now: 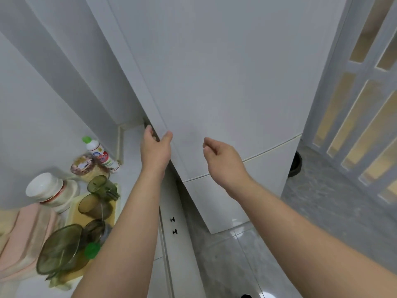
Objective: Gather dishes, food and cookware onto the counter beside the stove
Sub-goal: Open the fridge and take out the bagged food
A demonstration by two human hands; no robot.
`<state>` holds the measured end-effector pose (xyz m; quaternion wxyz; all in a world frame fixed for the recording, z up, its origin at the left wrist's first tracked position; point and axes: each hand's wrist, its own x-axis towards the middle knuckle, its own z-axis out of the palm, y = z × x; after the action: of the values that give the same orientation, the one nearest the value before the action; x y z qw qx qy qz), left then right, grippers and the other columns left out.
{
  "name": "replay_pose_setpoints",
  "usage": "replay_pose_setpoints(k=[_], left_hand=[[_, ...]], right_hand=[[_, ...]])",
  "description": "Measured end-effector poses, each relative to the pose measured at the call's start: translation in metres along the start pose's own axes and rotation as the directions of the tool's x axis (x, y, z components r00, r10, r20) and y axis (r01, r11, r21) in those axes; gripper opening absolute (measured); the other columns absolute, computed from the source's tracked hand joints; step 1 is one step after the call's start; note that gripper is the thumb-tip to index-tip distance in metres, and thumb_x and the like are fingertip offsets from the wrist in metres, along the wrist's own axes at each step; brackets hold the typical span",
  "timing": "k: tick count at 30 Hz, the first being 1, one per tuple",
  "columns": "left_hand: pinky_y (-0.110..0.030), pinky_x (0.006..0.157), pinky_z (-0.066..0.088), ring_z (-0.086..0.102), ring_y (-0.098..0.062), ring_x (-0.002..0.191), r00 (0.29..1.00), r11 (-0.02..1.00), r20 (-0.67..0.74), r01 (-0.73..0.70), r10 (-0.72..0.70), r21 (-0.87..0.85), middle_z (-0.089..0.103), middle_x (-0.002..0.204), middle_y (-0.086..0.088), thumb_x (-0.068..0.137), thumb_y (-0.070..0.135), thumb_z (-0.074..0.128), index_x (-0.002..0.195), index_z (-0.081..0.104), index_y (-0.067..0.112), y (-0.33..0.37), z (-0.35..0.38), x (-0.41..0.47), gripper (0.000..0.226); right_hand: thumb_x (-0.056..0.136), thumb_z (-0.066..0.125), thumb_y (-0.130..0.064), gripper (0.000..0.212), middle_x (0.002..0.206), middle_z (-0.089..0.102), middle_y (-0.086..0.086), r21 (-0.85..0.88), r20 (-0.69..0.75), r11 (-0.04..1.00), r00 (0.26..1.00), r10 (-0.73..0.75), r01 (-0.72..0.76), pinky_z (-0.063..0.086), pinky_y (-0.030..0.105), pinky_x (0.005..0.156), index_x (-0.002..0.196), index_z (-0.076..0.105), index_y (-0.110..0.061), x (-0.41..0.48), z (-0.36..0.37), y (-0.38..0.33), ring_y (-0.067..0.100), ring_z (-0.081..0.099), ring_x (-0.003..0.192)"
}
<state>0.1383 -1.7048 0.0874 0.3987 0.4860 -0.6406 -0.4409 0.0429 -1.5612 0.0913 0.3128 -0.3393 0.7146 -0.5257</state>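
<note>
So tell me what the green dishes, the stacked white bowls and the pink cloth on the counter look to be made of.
Green dishes: tinted glass by the look, see-through and glossy; clear plastic can't be ruled out.
Stacked white bowls: likely glazed ceramic, opaque and shiny, with a red rim line.
Pink cloth: soft matte fabric, draped in folds.

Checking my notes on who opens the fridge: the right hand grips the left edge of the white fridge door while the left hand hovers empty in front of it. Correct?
Not quite: the hands are swapped. In the head view the left hand grips the fridge door's left edge, while the right hand hovers empty in front of it.
</note>
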Motion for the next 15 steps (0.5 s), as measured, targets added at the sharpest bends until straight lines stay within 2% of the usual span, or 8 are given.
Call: replay_pose_setpoints(k=[2, 3, 6, 7, 8, 10, 11, 15], left_hand=[[-0.022, 0.088, 0.05, 0.063, -0.001, 0.105, 1.0, 0.998, 0.009, 0.016, -0.015, -0.067, 0.067, 0.118, 0.016, 0.092, 0.026, 0.063, 0.131, 0.057, 0.023, -0.006, 0.008, 0.02, 0.04], [-0.021, 0.085, 0.05, 0.064, -0.001, 0.103, 1.0, 0.997, 0.0, 0.018, -0.018, -0.08, 0.068, 0.114, 0.015, 0.092, 0.028, 0.063, 0.129, 0.058, 0.024, -0.009, 0.01, 0.027, 0.038], [-0.021, 0.085, 0.049, 0.063, -0.001, 0.101, 1.0, 0.998, -0.024, 0.012, -0.013, -0.069, 0.068, 0.112, 0.016, 0.092, 0.036, 0.062, 0.126, 0.06, 0.024, -0.017, 0.011, 0.043, 0.036], [-0.022, 0.086, 0.048, 0.063, -0.003, 0.101, 1.0, 0.999, -0.021, 0.011, -0.012, -0.052, 0.066, 0.111, 0.016, 0.094, 0.038, 0.061, 0.125, 0.06, 0.022, -0.02, 0.011, 0.046, 0.035], [-0.022, 0.085, 0.047, 0.062, -0.005, 0.101, 1.0, 0.999, -0.02, 0.009, -0.01, -0.035, 0.065, 0.111, 0.015, 0.096, 0.04, 0.059, 0.125, 0.059, 0.021, -0.021, 0.012, 0.049, 0.035], [-0.023, 0.083, 0.046, 0.061, -0.009, 0.1, 0.999, 1.0, -0.037, -0.014, 0.014, 0.02, 0.064, 0.11, 0.012, 0.1, 0.043, 0.052, 0.125, 0.058, 0.019, -0.024, 0.013, 0.051, 0.036], [-0.024, 0.082, 0.045, 0.06, -0.011, 0.1, 0.999, 0.999, -0.049, -0.022, 0.024, 0.043, 0.063, 0.109, 0.009, 0.101, 0.044, 0.049, 0.124, 0.058, 0.018, -0.026, 0.013, 0.051, 0.036], [-0.029, 0.082, 0.045, 0.06, -0.02, 0.099, 0.995, 0.995, -0.101, 0.02, -0.01, 0.1, 0.064, 0.105, 0.0, 0.103, 0.045, 0.042, 0.119, 0.058, 0.009, -0.023, 0.011, 0.055, 0.043]], right_hand=[[0.105, 0.04, -0.022, 0.04, 0.139, 0.057, -0.007, -0.006, -0.012, 1.0, 1.0, 0.012, -0.012, 0.036, 0.026, 0.111, 0.143, 0.052, -0.014, 0.011, 0.005, -0.002, 0.009, 0.051, 0.13], [0.104, 0.04, -0.022, 0.035, 0.123, 0.062, -0.011, -0.005, -0.02, 1.0, 1.0, 0.014, -0.014, 0.041, 0.024, 0.103, 0.134, 0.058, -0.017, 0.015, 0.007, -0.001, 0.005, 0.056, 0.115], [0.104, 0.04, -0.022, 0.026, 0.091, 0.057, -0.013, -0.014, -0.036, 0.999, 0.998, 0.044, -0.044, 0.04, 0.024, 0.088, 0.119, 0.06, -0.02, 0.025, 0.011, -0.001, 0.003, 0.05, 0.084], [0.104, 0.04, -0.022, 0.024, 0.092, 0.057, -0.012, -0.016, -0.032, 0.999, 0.999, 0.035, -0.036, 0.039, 0.024, 0.09, 0.118, 0.06, -0.019, 0.025, 0.011, -0.001, 0.005, 0.051, 0.085], [0.105, 0.039, -0.023, 0.033, 0.102, 0.061, -0.009, -0.019, -0.032, 0.999, 0.999, 0.027, -0.028, 0.038, 0.023, 0.095, 0.129, 0.059, -0.013, 0.026, 0.01, -0.001, 0.008, 0.056, 0.096], [0.105, 0.04, -0.024, 0.044, 0.14, 0.057, -0.005, -0.015, -0.027, 0.999, 0.999, 0.036, -0.036, 0.033, 0.02, 0.108, 0.147, 0.047, -0.014, 0.023, 0.007, -0.004, 0.011, 0.05, 0.13], [0.105, 0.041, -0.024, 0.045, 0.147, 0.052, -0.005, -0.004, -0.031, 0.999, 0.999, 0.031, -0.031, 0.031, 0.019, 0.109, 0.149, 0.043, -0.014, 0.021, 0.006, -0.006, 0.01, 0.046, 0.136], [0.105, 0.043, -0.023, 0.045, 0.149, 0.051, -0.004, 0.038, -0.063, 0.999, 0.998, 0.003, -0.001, 0.032, 0.02, 0.112, 0.149, 0.044, -0.014, 0.012, 0.001, -0.009, 0.008, 0.045, 0.137]])
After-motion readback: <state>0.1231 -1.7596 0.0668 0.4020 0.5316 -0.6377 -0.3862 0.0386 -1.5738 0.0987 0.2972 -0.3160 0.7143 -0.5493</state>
